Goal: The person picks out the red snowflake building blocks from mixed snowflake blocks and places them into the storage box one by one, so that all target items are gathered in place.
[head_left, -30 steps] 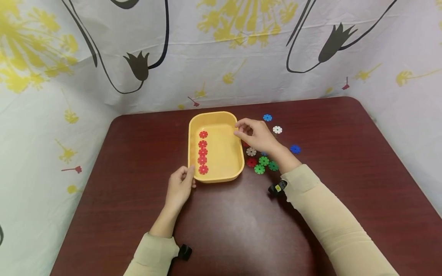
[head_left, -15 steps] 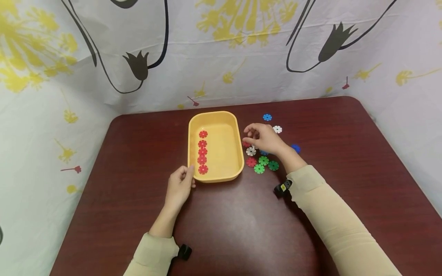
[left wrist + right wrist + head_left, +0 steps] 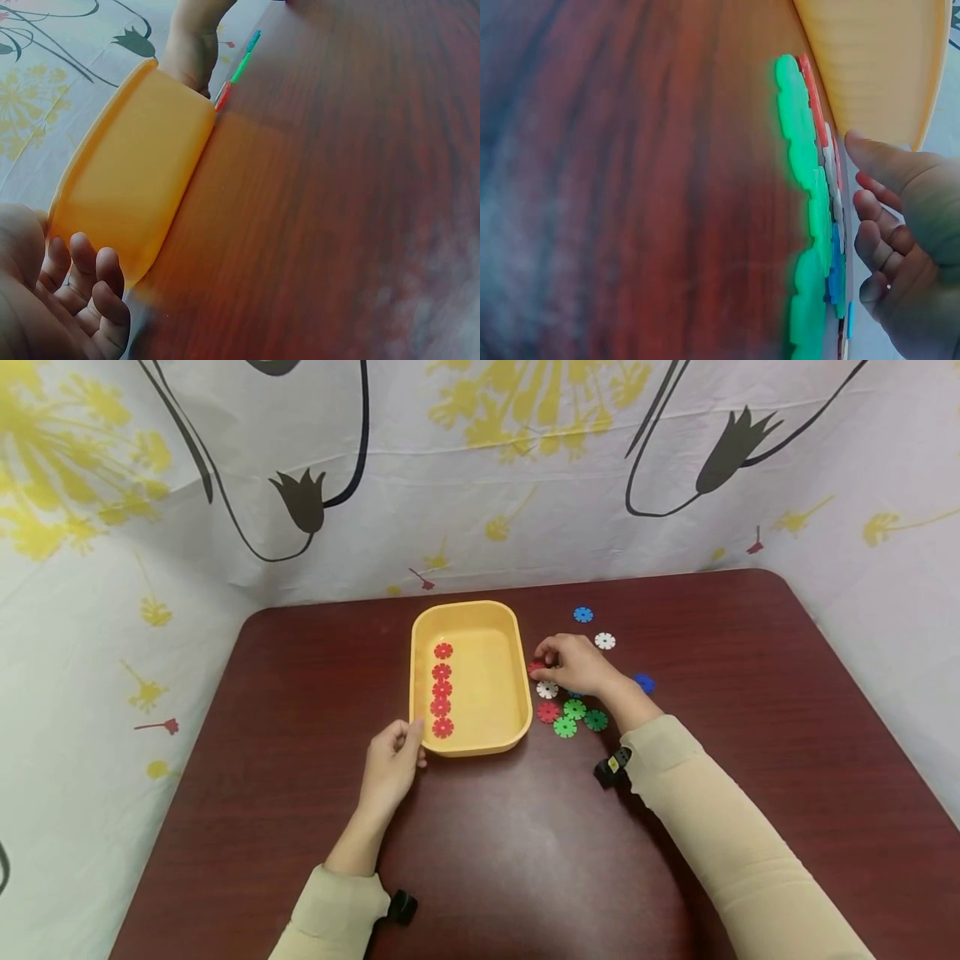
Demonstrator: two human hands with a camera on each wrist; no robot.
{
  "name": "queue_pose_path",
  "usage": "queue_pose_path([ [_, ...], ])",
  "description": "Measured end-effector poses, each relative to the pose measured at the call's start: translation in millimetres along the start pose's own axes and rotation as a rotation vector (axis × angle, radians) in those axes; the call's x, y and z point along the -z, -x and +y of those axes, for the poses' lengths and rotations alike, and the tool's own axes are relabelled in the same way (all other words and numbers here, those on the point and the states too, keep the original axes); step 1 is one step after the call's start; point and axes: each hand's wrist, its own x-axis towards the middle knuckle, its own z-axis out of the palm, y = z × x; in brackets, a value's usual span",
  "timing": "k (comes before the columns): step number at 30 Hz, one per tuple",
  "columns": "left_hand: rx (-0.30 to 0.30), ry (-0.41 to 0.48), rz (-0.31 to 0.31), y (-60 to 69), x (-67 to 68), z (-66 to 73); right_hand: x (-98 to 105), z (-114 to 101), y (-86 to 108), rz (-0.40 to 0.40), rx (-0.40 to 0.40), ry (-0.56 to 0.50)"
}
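Note:
A yellow tray [image 3: 491, 677] holds several red notched plastic discs [image 3: 442, 689] in a column along its left side. At its near left corner my left hand [image 3: 390, 768] grips the rim, thumb over the edge; the left wrist view shows the fingers [image 3: 109, 300] curled by the outer wall. My right hand [image 3: 581, 667] is low beside the tray's right wall, thumb and forefinger apart over a red disc [image 3: 536, 667]. In the right wrist view the fingertips [image 3: 853, 142] stand just by the disc edges; whether they touch is unclear.
White [image 3: 547, 690], red [image 3: 548, 712], green [image 3: 574, 709] and dark green discs [image 3: 596, 720] lie close under the right hand. Farther out are a blue disc [image 3: 583, 615], a white disc [image 3: 605, 641] and another blue disc [image 3: 643, 682]. A patterned cloth [image 3: 480, 485] hangs behind the table.
My right hand has moved from above the tray's right rim, rightward and down to the loose discs, with its fingertips now at a red disc. The left hand and tray have stayed put.

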Motion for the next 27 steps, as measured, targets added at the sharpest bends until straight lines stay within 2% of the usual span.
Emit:
queue_pose_path([
  [7, -0.002, -0.003, 0.003, -0.4, 0.4, -0.6, 1.6, -0.4, -0.9, -0.040, -0.002, 0.026],
  [21, -0.008, -0.006, 0.006, -0.6, -1.3, 0.5, 7.0, -2.0, -5.6, -0.131, -0.133, 0.073],
  [27, -0.001, -0.013, 0.008, -0.8, -0.9, 0.1, 6.6, -5.0, -6.4, -0.131, -0.123, 0.056],
])
